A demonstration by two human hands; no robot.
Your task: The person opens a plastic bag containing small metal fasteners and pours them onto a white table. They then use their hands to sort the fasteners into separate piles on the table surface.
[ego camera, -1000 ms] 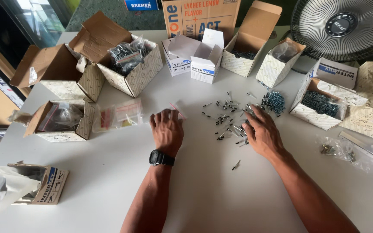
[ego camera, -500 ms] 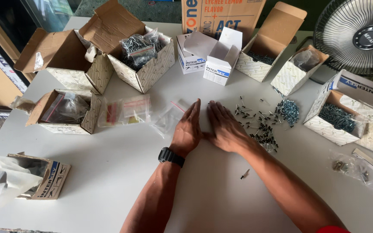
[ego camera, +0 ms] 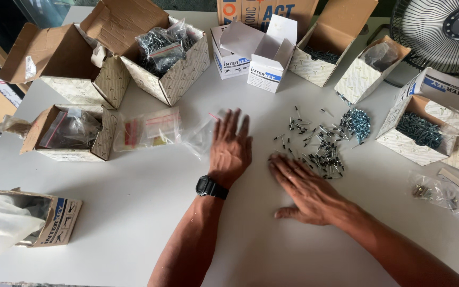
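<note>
Both hands are lying flat on the white table (ego camera: 134,212), fingers stretched out and grasping nothing. The right hand (ego camera: 306,191) is resting with its fingertips just touching the near edge of the scattered dark screws (ego camera: 320,149). The left hand (ego camera: 231,146), a black watch (ego camera: 211,187) on its wrist, is sitting just left of that pile, its fingers reaching onto a clear bag (ego camera: 200,133). Open cartons are ringing the table's far side.
</note>
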